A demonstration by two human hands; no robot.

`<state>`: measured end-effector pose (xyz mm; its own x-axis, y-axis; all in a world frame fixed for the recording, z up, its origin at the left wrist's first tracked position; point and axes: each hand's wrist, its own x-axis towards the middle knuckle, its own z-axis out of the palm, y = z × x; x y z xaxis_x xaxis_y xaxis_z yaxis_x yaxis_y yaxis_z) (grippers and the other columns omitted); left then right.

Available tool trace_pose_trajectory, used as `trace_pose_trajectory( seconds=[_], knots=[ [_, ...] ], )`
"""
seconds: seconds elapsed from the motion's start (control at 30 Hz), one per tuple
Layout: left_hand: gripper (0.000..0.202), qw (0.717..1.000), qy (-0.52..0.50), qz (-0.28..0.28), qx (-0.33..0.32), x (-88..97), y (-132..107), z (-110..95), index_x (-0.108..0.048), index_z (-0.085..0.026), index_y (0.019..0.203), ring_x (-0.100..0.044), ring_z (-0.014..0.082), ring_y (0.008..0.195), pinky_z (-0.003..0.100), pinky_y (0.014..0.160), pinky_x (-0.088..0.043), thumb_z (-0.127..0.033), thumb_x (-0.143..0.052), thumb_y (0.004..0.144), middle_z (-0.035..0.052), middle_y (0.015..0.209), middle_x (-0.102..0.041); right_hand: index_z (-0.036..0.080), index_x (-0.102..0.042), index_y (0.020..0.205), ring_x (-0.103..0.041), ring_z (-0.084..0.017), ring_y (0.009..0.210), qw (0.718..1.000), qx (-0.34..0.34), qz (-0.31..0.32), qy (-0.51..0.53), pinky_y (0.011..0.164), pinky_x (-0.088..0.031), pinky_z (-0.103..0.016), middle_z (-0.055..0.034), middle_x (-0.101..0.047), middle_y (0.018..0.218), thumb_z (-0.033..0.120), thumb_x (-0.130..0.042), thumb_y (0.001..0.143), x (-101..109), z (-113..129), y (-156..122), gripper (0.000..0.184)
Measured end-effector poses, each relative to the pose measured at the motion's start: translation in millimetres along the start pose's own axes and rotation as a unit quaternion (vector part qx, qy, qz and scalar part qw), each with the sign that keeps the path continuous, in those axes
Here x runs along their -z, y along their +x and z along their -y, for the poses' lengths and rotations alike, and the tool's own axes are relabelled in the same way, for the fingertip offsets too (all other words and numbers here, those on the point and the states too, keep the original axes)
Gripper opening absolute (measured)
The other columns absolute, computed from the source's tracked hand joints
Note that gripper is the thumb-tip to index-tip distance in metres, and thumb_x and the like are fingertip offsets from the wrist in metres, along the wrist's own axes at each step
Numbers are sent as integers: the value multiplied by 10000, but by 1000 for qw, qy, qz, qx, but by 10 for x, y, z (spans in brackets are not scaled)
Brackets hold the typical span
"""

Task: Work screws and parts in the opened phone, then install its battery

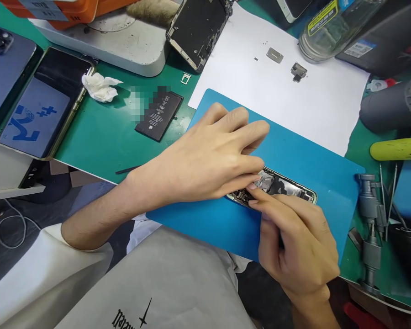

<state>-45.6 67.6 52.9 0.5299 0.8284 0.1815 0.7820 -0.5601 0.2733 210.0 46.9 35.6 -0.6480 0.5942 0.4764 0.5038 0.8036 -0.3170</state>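
An opened phone body (287, 186) with its insides showing lies on a blue mat (304, 160). My left hand (208, 155) lies over its left part, fingers stretched and pressed down on it. My right hand (294, 242) comes from below, fingers pinched at the phone's inner parts; a thin dark tool seems to sit in its grip, mostly hidden. A black phone battery (159, 114) lies apart on the green mat to the left.
White paper (260, 82) behind the blue mat carries small metal plates (275, 55) and tiny screws. A detached screen (198, 29), a crumpled tissue (101, 87), two phones (37, 114) at left, a bottle (332, 27), a yellow handle (397, 148) and metal tools (371, 228) at right.
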Motion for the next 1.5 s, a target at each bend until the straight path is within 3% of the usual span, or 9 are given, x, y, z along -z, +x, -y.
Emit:
trace_pose_trajectory(
  seconds=[0.17,0.37,0.5,0.63,0.8,0.93,1.3,1.5],
  knots=[
    [418,999,6,-40,-21,-22,-41,5,-766,-240,1028,-659,349,1199,583,1001,-500,-362,-422,1232,94,1217,-685,119,-730,1193,-781,-246,1148,997,-58,-22,36,1021,-663,-428,-127,-810,1255,-92,-643,959,54,-16,-24,327],
    [460,999,-36,-30,8,-16,-33,-21,-766,-258,960,-675,353,1178,634,1020,-488,-367,-393,1206,66,1212,-697,65,-751,1246,-753,-250,1210,999,30,-31,-19,1043,-626,-410,-135,-782,1363,-103,-691,917,31,28,-68,374],
    [406,1000,-16,-20,15,1,-19,-30,-780,-277,996,-662,333,1156,621,997,-514,-296,-394,1122,45,1199,-685,46,-764,1265,-754,-277,1216,999,38,-11,-24,1050,-614,-433,-146,-794,1321,-77,-694,931,9,10,-75,363],
    [481,1000,2,-10,11,-7,-19,-17,-780,-274,1009,-644,332,1175,623,971,-521,-198,-311,1088,48,1230,-682,52,-772,1267,-758,-275,1210,998,49,-16,-33,1051,-608,-427,-138,-802,1299,-72,-684,936,-5,12,-82,364],
    [406,999,0,-46,-22,-35,-38,7,-758,-203,1010,-630,353,1157,588,933,-476,-94,-370,1056,115,1177,-679,63,-779,1241,-783,-274,1136,995,69,-16,-66,977,-622,-424,-123,-809,1278,-74,-708,918,-32,24,-32,358],
    [457,1000,1,-22,-8,-9,-31,-2,-770,-232,1020,-630,330,1186,579,958,-475,-110,-335,1083,79,1198,-666,38,-783,1195,-790,-289,1050,989,106,-8,-100,899,-613,-450,-133,-815,1234,-79,-725,887,-54,21,28,334],
    [514,999,-39,-2,28,22,-13,-12,-816,-276,1027,-645,315,1268,619,1028,-485,-125,-329,1090,25,1268,-676,36,-781,1194,-777,-278,963,991,103,0,-87,900,-635,-448,-152,-823,1182,-70,-760,891,-32,18,-1,322],
    [483,998,-50,-11,35,10,-20,-17,-809,-285,1032,-641,334,1244,640,1033,-477,-123,-357,1081,31,1254,-673,75,-765,1234,-784,-266,1134,1000,21,10,-13,1021,-635,-420,-140,-808,1278,-82,-703,923,33,0,-32,354]
  ],
)
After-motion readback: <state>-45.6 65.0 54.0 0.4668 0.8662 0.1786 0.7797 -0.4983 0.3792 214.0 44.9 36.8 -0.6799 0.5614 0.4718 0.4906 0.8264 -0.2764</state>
